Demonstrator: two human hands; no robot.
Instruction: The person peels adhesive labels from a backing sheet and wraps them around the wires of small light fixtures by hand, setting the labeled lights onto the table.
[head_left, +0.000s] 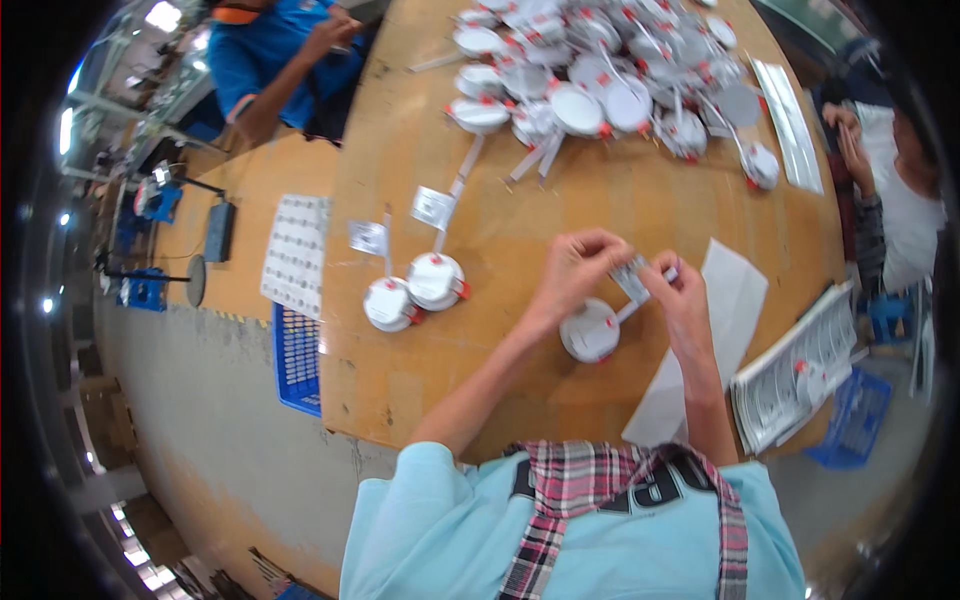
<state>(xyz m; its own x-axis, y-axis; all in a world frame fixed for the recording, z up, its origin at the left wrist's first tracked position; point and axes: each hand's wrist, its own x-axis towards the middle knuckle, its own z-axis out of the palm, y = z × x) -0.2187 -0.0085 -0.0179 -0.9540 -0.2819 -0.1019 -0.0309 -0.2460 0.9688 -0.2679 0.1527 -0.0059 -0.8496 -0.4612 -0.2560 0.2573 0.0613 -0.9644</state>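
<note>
Both hands work above the wooden table on a small silvery label [629, 277]. My left hand [580, 275] pinches its left edge between thumb and fingers. At its right side my right hand [679, 291] has its fingertips closed on the label and the end of a pale strip [630, 309]. That strip runs down to a round white disc-shaped unit [590, 331] with a red spot, lying on the table just below the hands. To the left lie two similar round units [435, 281] [388, 304], each with a strip carrying a square silvery label [432, 207] [368, 237].
A large heap of round white units [600, 85] covers the far table. White paper [715, 330] lies beside my right arm, near a stack of white trays [795, 370]. A dotted sheet [297, 250] and blue basket [297, 355] are left. Two other people sit across.
</note>
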